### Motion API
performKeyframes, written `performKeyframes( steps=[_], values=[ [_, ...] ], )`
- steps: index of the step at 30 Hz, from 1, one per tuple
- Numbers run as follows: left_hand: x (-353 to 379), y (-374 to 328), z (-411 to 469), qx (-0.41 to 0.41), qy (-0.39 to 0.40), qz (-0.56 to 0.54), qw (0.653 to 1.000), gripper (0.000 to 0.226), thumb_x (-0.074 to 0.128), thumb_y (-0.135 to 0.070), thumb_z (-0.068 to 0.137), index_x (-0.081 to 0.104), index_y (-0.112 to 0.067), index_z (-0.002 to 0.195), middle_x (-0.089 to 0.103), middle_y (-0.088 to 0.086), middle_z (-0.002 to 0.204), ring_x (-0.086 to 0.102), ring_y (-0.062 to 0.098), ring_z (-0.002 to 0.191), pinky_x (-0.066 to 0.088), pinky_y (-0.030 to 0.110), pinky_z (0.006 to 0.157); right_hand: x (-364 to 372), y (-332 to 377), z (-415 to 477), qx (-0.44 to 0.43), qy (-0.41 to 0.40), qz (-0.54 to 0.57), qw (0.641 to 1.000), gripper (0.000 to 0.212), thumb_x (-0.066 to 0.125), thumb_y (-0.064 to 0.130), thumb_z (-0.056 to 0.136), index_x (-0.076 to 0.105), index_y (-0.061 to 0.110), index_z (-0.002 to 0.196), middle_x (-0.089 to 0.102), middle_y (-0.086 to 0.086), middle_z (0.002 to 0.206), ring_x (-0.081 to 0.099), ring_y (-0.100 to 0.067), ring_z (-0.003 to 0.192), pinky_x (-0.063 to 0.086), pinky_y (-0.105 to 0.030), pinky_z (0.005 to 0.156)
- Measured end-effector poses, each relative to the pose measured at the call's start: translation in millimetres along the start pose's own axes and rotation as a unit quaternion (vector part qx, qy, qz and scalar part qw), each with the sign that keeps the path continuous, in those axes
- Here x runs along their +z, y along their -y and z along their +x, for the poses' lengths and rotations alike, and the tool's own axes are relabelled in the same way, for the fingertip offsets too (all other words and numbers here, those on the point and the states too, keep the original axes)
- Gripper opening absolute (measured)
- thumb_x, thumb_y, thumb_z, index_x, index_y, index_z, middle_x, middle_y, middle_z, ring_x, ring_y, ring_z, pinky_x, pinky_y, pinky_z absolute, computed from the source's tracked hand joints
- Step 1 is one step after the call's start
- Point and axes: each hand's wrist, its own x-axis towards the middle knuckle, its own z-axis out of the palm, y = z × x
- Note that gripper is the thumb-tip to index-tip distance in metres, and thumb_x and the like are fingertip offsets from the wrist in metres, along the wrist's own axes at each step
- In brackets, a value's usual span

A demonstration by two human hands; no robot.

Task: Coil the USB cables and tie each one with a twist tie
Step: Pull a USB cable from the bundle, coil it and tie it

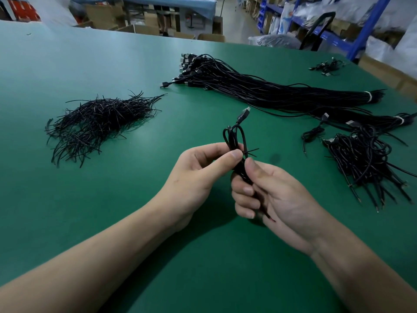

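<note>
A coiled black USB cable point(233, 137) is held upright over the green table point(135, 199), its plug point(243, 115) pointing up. My left hand point(203, 170) pinches the coil near its middle between thumb and fingers. A black twist tie point(250, 152) wraps the coil there, its two ends sticking out to the right. My right hand point(273, 195) grips the lower part of the coil, thumb tip just below the tie. The cable's bare wire end point(269, 218) shows in my right palm.
A pile of loose black twist ties point(97, 123) lies at the left. A long bundle of uncoiled cables point(259, 86) stretches across the back. Tied coils point(365, 159) are heaped at the right, a few more point(327, 66) at the far right. Shelving stands beyond the table.
</note>
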Motion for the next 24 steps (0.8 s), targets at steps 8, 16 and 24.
performKeyframes(
  steps=[8, 16, 24],
  values=[
    [-6.4, -2.5, -1.9, -0.012, 0.043, 0.046, 0.998, 0.020, 0.062, -0.022, 0.095, 0.076, -0.017, 0.108, 0.077, -0.003, 0.106, 0.067, 0.006, 0.108, 0.046, 0.020, 0.100, -3.5, -1.0, 0.0, -0.015, -0.036, -0.079, 0.996, 0.015, 0.057, 0.033, 0.097, 0.072, 0.032, 0.096, 0.027, 0.009, 0.065, 0.020, -0.007, 0.055, 0.022, -0.020, 0.045],
    [-2.8, -0.3, -1.8, -0.042, 0.053, 0.026, 0.997, 0.022, 0.057, -0.024, 0.095, 0.072, -0.013, 0.107, 0.073, -0.003, 0.104, 0.065, 0.010, 0.106, 0.045, 0.033, 0.109, -7.1, -0.6, -1.2, 0.008, -0.041, -0.113, 0.993, 0.022, 0.060, 0.036, 0.092, 0.061, 0.015, 0.098, 0.042, 0.004, 0.061, 0.032, -0.009, 0.049, 0.030, -0.020, 0.046],
    [-5.3, -1.4, 1.5, -0.043, -0.020, 0.010, 0.999, 0.027, 0.056, -0.026, 0.090, 0.070, -0.008, 0.105, 0.073, 0.003, 0.103, 0.060, 0.021, 0.101, 0.040, 0.053, 0.110, -6.9, -1.4, -3.3, -0.233, -0.248, -0.424, 0.839, 0.019, 0.078, 0.030, 0.086, 0.065, 0.027, 0.100, 0.066, 0.010, 0.085, 0.065, -0.012, 0.080, 0.053, -0.024, 0.064]
  ],
)
